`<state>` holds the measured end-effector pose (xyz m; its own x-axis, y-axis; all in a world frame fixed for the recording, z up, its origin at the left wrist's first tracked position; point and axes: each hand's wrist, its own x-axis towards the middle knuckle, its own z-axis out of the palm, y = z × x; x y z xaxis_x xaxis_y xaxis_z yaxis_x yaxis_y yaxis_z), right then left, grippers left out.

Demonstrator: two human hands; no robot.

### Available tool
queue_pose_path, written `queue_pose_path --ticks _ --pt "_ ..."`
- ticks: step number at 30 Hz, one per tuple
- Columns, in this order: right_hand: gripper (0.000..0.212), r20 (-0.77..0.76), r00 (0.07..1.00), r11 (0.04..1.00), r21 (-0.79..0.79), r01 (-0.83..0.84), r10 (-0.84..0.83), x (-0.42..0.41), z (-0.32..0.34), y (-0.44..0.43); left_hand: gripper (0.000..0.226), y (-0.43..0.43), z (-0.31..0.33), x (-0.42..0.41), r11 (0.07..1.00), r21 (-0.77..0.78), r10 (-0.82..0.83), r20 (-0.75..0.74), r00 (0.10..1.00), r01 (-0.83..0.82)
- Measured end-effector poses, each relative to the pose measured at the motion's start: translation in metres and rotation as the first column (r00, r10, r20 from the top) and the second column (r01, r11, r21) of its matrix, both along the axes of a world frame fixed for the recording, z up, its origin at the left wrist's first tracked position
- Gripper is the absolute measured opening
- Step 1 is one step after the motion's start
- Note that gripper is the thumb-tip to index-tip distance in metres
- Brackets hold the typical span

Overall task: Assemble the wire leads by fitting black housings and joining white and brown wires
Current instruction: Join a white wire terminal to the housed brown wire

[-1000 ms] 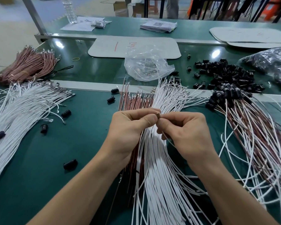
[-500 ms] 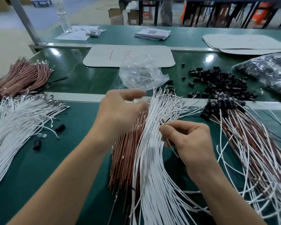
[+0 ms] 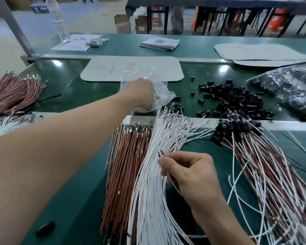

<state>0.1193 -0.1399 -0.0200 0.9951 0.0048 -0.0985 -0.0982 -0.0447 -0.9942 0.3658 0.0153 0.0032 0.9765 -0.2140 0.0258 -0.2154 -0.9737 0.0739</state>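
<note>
The right hand (image 3: 194,175) pinches a thin wire lead (image 3: 173,182) between thumb and curled fingers. The lead's metal-tipped end pokes up just over the white wires (image 3: 154,165) — the bundle fanned across the middle of the green table (image 3: 78,191). The left hand (image 3: 140,91) is on a clear plastic bag (image 3: 163,91) just beyond the bundle's far end; its fingers are hidden, so its grip cannot be told. Brown wires (image 3: 125,165) lie against the bundle's left edge. Loose black housings (image 3: 237,98) are heaped beyond it to the right — leads with housings fitted (image 3: 263,165) spread on its right.
</note>
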Motion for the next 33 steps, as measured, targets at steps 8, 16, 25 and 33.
queue_pose_path --ticks 8,16,25,33 --pt "0.014 -0.017 1.0 1.0 -0.005 0.013 -0.013 -0.001 0.001 0.002 0.013 0.003 0.006 -0.014 0.943 -0.292 0.194 0.093 0.977 -0.16" --pt "0.012 -0.039 0.999 1.0 0.009 0.021 -0.021 -0.001 0.001 0.003 0.009 0.016 0.041 -0.119 0.353 -0.931 0.3 0.015 0.954 -0.096" --pt "0.012 -0.057 0.998 0.989 0.148 0.026 -0.018 -0.004 0.012 0.002 0.026 0.018 0.015 -0.237 0.144 -0.957 0.041 -0.25 0.967 -0.254" --pt "0.013 -0.067 0.985 0.987 0.028 -0.16 0.162 -0.003 0.009 -0.002 0.016 0.023 -0.014 -0.249 -0.007 -0.969 0.019 -0.247 0.969 -0.247"
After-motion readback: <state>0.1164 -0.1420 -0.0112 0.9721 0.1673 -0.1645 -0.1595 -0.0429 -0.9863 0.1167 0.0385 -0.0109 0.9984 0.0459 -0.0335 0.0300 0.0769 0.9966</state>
